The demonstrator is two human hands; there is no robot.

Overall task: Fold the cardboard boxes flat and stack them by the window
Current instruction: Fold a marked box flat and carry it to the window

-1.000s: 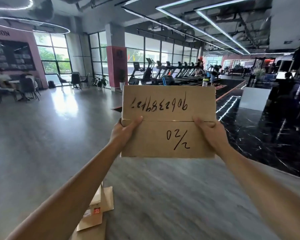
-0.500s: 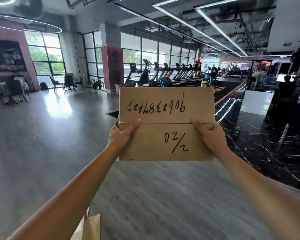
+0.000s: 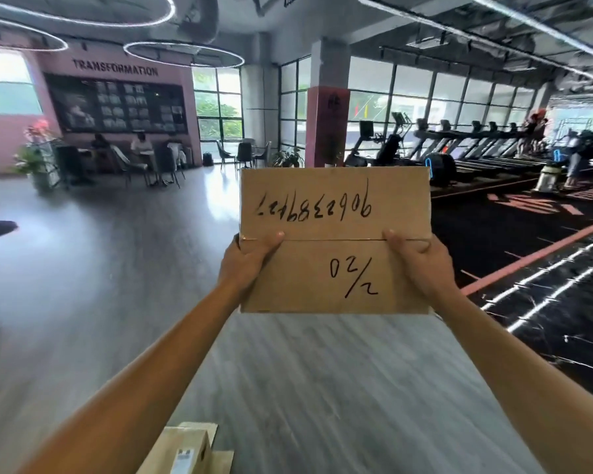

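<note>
Cardboard box [image 3: 334, 241], light and stiff by the look of it, is pinched at its side edges by left hand [image 3: 245, 260] and right hand [image 3: 421, 265], thumbs on the centre seam.

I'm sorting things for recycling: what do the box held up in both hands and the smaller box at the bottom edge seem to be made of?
Held box: brown cardboard, matte and uncoated by the look; marker writing sits on its bare face and a flap seam runs across it. Left hand and right hand grip its sides.
Smaller box: paler tan cardboard, probably, with a stuck-on label; partly cut off.
</note>
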